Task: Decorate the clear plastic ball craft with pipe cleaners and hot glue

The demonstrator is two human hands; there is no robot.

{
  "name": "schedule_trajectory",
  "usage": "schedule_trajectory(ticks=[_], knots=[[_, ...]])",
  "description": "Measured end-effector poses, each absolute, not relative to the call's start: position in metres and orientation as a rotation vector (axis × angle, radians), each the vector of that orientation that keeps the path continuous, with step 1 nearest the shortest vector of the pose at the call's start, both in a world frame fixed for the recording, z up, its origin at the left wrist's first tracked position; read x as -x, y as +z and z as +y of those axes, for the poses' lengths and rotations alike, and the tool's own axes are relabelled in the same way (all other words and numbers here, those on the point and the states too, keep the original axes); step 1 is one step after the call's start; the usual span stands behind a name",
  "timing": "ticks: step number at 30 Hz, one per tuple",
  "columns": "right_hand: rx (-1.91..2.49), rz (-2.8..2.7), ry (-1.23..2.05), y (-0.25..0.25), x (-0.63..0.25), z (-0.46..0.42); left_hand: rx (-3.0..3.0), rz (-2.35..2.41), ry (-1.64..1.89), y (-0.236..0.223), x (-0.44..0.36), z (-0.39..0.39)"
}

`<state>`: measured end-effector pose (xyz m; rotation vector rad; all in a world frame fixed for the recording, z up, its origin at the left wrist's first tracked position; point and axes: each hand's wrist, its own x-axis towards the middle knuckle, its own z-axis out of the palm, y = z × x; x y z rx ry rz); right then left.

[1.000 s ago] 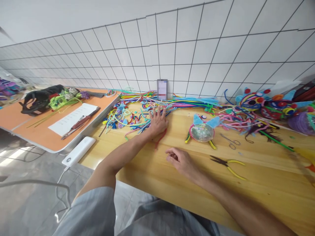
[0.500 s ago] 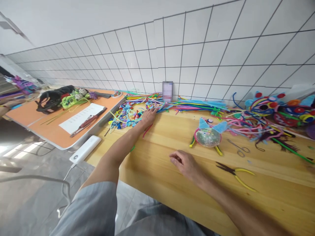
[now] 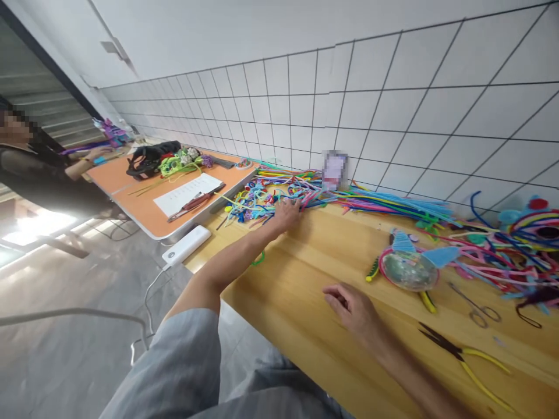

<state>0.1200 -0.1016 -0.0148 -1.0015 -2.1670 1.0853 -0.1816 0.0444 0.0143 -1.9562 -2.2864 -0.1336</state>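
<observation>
Head view: wooden table [image 3: 297, 285], gridded wall [image 3: 301, 110], left hand [image 3: 287, 214] unclear, right hand [image 3: 353, 308] half-open, empty.

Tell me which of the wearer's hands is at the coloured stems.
The left hand: its fingers are among the coloured stems, while the right hand, loosely curled, is away from them, nearer the wearer.

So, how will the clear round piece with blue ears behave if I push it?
The clear round piece is probably light, as it looks like thin plastic. It may rock, since yellow-tipped handles stick out from under it. Its blue ears could bend, being thin and ridged.
</observation>
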Motion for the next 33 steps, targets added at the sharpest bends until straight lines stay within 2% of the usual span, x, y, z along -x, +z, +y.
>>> schedule_trajectory(ticks=[12, 19, 26, 33], knots=[[1.056, -2.205, 1.048, -0.018, -0.124, -0.100, 1.964, -2.344, -0.254, 0.013, 0.150, 0.083], [1.046, -2.206, 1.014, -0.017, -0.125, -0.102, 1.995, -2.348, -0.401, 0.028, 0.139, 0.074], [1.010, -2.226, 0.995, -0.017, -0.124, -0.103, 2.014, -2.394, -0.456, 0.077, 0.230, 0.073], [0.994, -2.220, 0.966, -0.018, -0.123, -0.104, 1.989, -2.649, -0.278, 0.047, 0.287, 0.063]])
